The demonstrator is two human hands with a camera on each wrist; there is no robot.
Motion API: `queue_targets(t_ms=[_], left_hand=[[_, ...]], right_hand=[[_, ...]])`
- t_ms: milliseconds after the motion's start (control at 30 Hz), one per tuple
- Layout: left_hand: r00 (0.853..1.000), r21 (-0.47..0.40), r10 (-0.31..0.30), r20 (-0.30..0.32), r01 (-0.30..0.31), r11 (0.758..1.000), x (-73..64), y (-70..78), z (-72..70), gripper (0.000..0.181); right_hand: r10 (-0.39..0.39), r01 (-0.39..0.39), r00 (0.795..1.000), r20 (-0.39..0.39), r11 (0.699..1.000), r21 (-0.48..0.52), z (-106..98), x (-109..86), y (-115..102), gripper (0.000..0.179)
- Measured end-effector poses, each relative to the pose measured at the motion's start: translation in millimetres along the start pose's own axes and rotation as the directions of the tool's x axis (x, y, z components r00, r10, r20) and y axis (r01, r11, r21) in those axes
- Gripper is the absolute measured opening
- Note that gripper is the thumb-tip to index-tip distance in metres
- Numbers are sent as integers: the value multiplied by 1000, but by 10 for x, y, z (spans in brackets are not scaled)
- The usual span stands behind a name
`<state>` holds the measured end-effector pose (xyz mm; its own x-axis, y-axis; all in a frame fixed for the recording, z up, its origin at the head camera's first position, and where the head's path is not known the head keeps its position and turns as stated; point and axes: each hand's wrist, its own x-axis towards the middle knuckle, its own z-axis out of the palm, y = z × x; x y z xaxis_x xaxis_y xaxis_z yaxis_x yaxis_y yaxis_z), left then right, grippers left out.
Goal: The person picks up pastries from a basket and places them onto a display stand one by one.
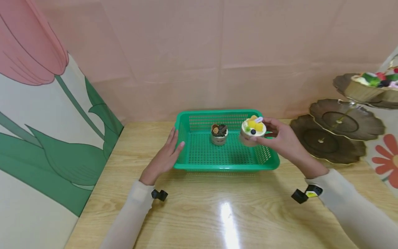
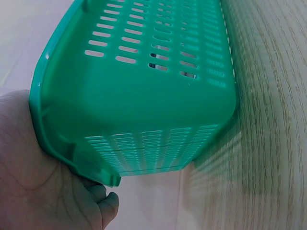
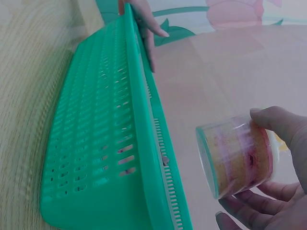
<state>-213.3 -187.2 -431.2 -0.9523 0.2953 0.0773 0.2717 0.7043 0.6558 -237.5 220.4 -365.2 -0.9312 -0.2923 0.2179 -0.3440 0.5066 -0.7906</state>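
Observation:
A green plastic basket (image 1: 224, 167) stands on the wooden table. My left hand (image 1: 163, 155) rests against its left rim, the fingers fairly straight; in the left wrist view the palm touches the rim. My right hand (image 1: 284, 141) grips a dessert cup (image 1: 253, 129) by its sides, above the basket's right part. This cup has white cream, yellow fruit pieces, a dark berry and a small white tag on top. The right wrist view shows its clear wall with layered cake (image 3: 240, 155) inside. A second dessert cup (image 1: 219, 135), with dark chocolate pieces and cookies, stands upright inside the basket.
A tiered stand with brown scalloped plates (image 1: 326, 141) is at the right. Its top plate (image 1: 340, 83) bears fruit-topped tarts (image 1: 370, 84). A pink cloth backdrop (image 1: 174, 69) rises behind the basket, and a flower-printed panel (image 1: 56, 138) stands at the left.

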Motion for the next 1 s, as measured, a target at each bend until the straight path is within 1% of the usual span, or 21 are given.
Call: queue_targets(t_ms=[200,367,500,633,800,900,1000], left_hand=[[1000,0,8,2,-8,1000,21,4,20,79],[1000,1,10,6,-10,1000,22,9,22,79],[1000,-2,2,4,-1,1000,-1,10,7,79],[1000,0,0,2,0,1000,6,0,-1,79],[1000,2,2,2,-2,1000,9,-11,6,79],[1000,-1,1,1,-1,1000,9,-10,11,79],[1000,-1,4,3,-4,1000,9,-17,15,79]], right_hand=[[68,-68,995,-74,998,-3,-81,-62,8,69],[69,-71,986,-154,997,-9,-166,-117,18,68],[70,-75,978,-198,997,-17,-227,-129,29,69],[80,-88,969,-235,996,-21,-297,-133,54,68],[78,-83,948,-307,997,-3,-380,-170,115,65],[84,-85,930,-358,996,12,-452,-202,146,65],[109,-109,908,-404,994,24,-520,-233,175,67]])
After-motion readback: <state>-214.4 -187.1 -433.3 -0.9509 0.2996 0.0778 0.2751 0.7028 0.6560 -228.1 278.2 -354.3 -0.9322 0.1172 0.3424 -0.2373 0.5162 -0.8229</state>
